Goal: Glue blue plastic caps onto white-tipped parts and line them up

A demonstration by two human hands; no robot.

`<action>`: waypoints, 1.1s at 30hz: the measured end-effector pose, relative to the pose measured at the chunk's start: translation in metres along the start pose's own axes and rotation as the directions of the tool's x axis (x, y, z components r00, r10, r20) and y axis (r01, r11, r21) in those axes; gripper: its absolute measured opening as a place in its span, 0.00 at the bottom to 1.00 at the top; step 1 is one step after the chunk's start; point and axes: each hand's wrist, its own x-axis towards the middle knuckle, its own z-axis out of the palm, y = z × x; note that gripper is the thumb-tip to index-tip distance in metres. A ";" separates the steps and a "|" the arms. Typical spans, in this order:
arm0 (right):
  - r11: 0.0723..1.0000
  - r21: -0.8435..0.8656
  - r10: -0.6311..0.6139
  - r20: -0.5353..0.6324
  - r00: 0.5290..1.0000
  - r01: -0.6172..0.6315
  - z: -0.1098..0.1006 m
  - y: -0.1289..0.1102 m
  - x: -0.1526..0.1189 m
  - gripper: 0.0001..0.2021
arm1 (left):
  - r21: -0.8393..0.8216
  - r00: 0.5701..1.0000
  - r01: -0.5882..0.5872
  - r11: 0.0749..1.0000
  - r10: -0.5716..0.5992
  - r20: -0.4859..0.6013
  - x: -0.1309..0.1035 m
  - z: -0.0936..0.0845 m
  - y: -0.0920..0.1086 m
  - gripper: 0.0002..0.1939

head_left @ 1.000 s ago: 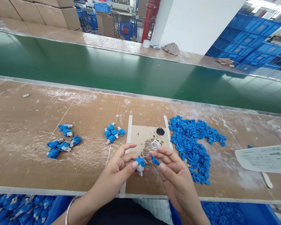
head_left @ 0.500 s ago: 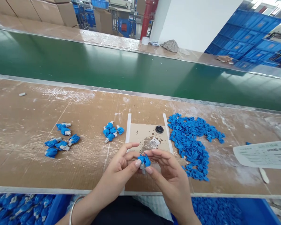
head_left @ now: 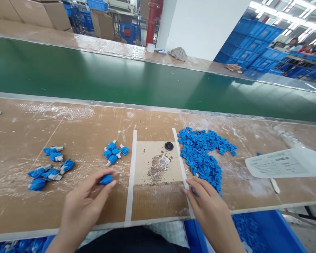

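In my left hand is a folded blue piece, pinched between thumb and forefinger above the cardboard-covered table. My right hand lies at the near left edge of a pile of small flat blue pieces, its fingers curled around one small blue piece that is mostly hidden. Between the hands, two white tape strips flank a stained cardboard pad. On that pad are a small clear round dish and a black round cap.
Blue pieces with pale tabs sit in clusters to the left, one nearer and one farther. A translucent bottle lies at right beside a pale stick. Beyond runs a green belt. Blue bins stand below the table edge.
My hands, together around a blue piece before, have parted. The left went leftward with the blue piece; the right moved to the pile. The view shifted slightly.
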 end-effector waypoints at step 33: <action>0.817 -0.291 -0.379 0.381 0.843 0.499 -0.004 0.035 0.007 0.30 | 0.720 0.810 -0.557 0.413 0.462 0.362 0.048 -0.001 -0.021 0.14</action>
